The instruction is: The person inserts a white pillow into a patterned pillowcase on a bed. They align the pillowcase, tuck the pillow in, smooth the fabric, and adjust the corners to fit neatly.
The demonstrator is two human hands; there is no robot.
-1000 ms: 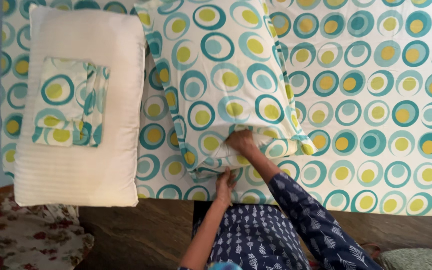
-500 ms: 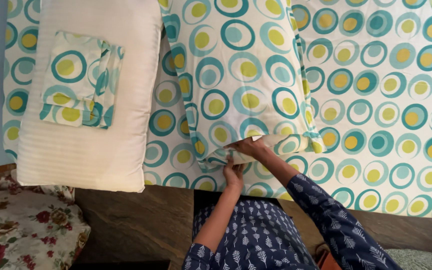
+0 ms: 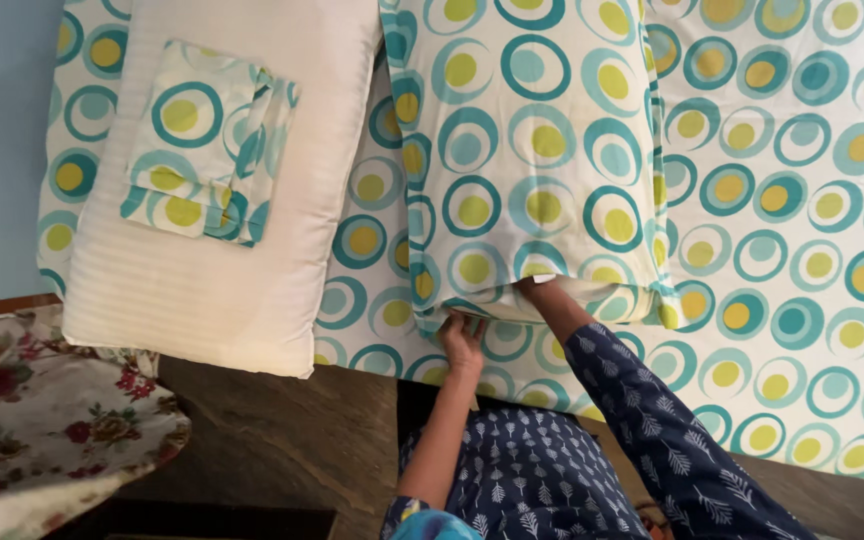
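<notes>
a bare cream pillow [image 3: 222, 240] lies at the left with a folded circle-print cover [image 3: 210, 140] on top. beside it, the left hand [image 3: 460, 340] pinches the open edge of the circle-print pillowcase [image 3: 532, 160] on the bed sheet [image 3: 802, 250]. the right hand [image 3: 532, 290] is tucked inside that opening, its fingers hidden, so i cannot tell its shape.

Evenly and softly lit, bright, without glare. Only faint shadows beneath the pillow edges. Sharp throughout, slightly dimmer below.

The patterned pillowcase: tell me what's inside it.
The right hand reaches inside the patterned pillowcase at its open end, fingers hidden. The left hand holds the lower edge. A sliver of white filling shows; the rest is covered.
</notes>
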